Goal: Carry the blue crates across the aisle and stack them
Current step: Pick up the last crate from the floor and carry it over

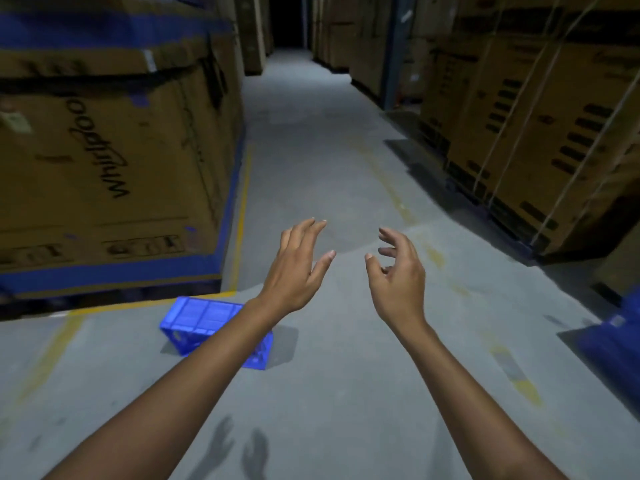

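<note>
A blue plastic crate (pixel 199 318) lies upside down on the concrete floor at the lower left, partly hidden behind my left forearm. Another blue crate-like shape (pixel 620 327) is cut off by the right edge of the view. My left hand (pixel 294 271) is held out in front of me above the floor, fingers spread, holding nothing. My right hand (pixel 398 275) is beside it, fingers apart and slightly curled, also holding nothing. Both hands are well above and beyond the left crate.
A tall stack of brown cardboard boxes (pixel 104 150) with blue bands stands at the left behind a yellow floor line (pixel 242 202). More strapped boxes (pixel 536 133) line the right side. The grey aisle floor (pixel 311 133) runs ahead into darkness.
</note>
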The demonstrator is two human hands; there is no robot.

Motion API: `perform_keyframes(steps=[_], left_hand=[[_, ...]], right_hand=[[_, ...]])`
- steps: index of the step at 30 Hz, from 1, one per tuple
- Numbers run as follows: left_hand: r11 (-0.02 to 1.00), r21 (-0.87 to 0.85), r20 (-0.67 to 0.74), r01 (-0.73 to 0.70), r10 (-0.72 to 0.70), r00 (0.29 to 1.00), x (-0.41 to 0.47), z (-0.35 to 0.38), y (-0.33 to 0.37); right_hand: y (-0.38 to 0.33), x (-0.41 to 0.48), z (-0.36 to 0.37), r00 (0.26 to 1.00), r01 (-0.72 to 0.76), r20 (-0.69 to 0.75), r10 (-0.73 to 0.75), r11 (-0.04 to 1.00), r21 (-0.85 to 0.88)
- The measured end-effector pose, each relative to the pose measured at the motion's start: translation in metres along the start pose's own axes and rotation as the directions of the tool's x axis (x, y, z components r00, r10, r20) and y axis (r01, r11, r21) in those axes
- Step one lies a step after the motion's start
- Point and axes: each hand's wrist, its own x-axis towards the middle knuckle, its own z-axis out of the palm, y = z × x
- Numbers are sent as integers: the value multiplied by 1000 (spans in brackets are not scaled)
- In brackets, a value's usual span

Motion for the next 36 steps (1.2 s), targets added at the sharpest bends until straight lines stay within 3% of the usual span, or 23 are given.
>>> perform_keyframes(steps=[6, 13, 27, 36], left_hand=[[998, 68, -36, 12, -10, 999, -25, -83, -97], [993, 96, -52, 62, -57, 997, -51, -151, -207], [958, 241, 55, 158, -176, 983, -42, -136, -358], [954, 175, 47, 244, -256, 966, -29, -103, -431]], right_hand=[[-51, -15, 125, 995, 90, 41, -90, 996, 12], [-80, -45, 251, 994, 53, 94, -54, 998, 16], [-30, -9, 391, 972, -44, 229, 54, 998, -48], [-1, 13, 459, 951, -48, 298, 85, 991, -128]])
